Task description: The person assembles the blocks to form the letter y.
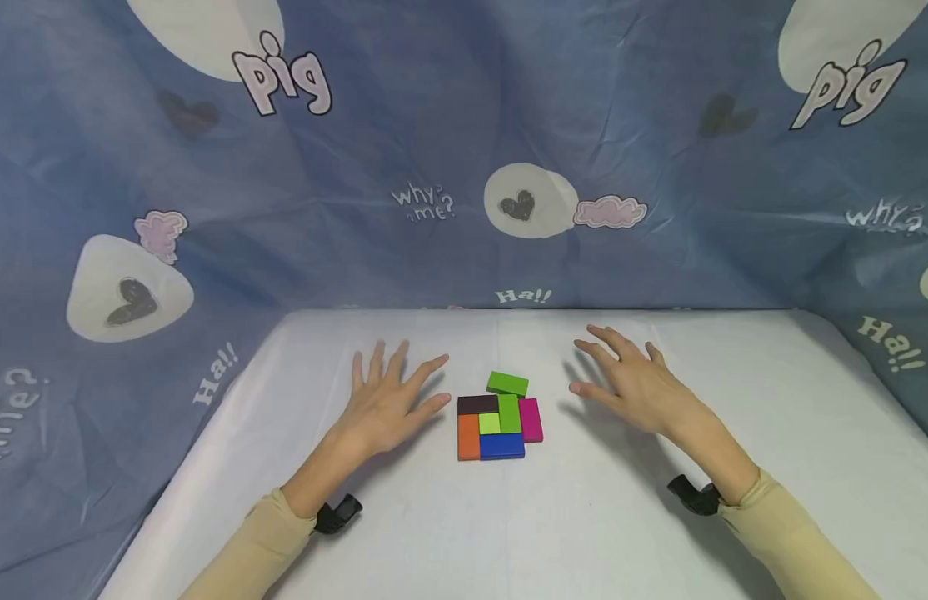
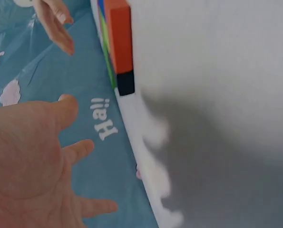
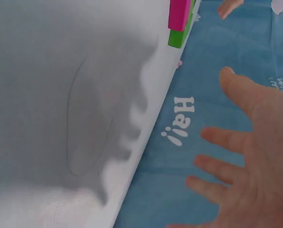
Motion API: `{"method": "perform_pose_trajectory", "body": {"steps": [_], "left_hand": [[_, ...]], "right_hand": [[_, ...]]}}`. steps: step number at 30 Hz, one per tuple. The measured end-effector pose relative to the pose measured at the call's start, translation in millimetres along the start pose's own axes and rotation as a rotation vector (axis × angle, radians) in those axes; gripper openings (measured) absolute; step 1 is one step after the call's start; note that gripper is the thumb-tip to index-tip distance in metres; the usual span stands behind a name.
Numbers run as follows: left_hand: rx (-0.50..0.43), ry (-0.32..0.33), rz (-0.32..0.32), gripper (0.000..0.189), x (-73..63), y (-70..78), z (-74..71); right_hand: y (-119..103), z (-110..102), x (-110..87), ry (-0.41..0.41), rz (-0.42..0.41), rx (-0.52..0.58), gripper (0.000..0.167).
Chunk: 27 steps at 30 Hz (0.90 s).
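Several coloured blocks lie close together on the white table. A dark block point(image 1: 477, 405) is at the back left, with an orange block point(image 1: 468, 437) in front of it and a blue block point(image 1: 502, 447) at the front. A small lime block point(image 1: 490, 423) sits in the middle, beside a green block point(image 1: 509, 413). The magenta block point(image 1: 531, 420) is on the right, set slightly askew, and a second green block point(image 1: 507, 383) lies tilted behind the group. My left hand point(image 1: 385, 410) hovers left of the blocks, fingers spread. To their right my right hand point(image 1: 638, 385) hovers, holding nothing.
A blue printed cloth point(image 1: 449, 267) hangs behind the white table point(image 1: 584, 533) and along its sides. Each wrist carries a black strap mount, the left mount point(image 1: 340, 514) and the right mount point(image 1: 695, 495). Shadows of both hands fall on the tabletop.
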State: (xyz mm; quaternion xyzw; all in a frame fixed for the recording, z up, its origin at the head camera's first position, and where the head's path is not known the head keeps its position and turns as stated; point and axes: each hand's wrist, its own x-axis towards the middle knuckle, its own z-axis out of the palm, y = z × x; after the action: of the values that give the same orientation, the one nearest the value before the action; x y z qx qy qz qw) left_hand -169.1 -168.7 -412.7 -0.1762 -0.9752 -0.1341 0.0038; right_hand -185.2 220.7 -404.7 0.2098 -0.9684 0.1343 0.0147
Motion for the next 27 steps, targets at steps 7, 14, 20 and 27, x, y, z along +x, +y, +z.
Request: {"method": "perform_pose_trajectory", "body": {"steps": [7,14,20,27], "left_hand": [[0.022,0.015,0.053,0.059,0.9,9.7,12.8],[0.014,-0.025,0.073,0.058,3.3,22.3,19.5],[0.014,-0.023,0.076,0.057,5.9,28.1,24.5],[0.013,-0.002,0.082,0.056,9.4,33.3,27.2]], "right_hand": [[-4.5,6.6,-1.8,-0.017,-0.108,0.040,0.063],[-13.4,15.7,-3.1,-0.021,-0.176,0.030,0.062],[-23.3,21.6,-2.0,-0.022,-0.235,0.011,0.062],[-33.0,25.6,-1.5,-0.065,-0.247,-0.003,0.064]]}}
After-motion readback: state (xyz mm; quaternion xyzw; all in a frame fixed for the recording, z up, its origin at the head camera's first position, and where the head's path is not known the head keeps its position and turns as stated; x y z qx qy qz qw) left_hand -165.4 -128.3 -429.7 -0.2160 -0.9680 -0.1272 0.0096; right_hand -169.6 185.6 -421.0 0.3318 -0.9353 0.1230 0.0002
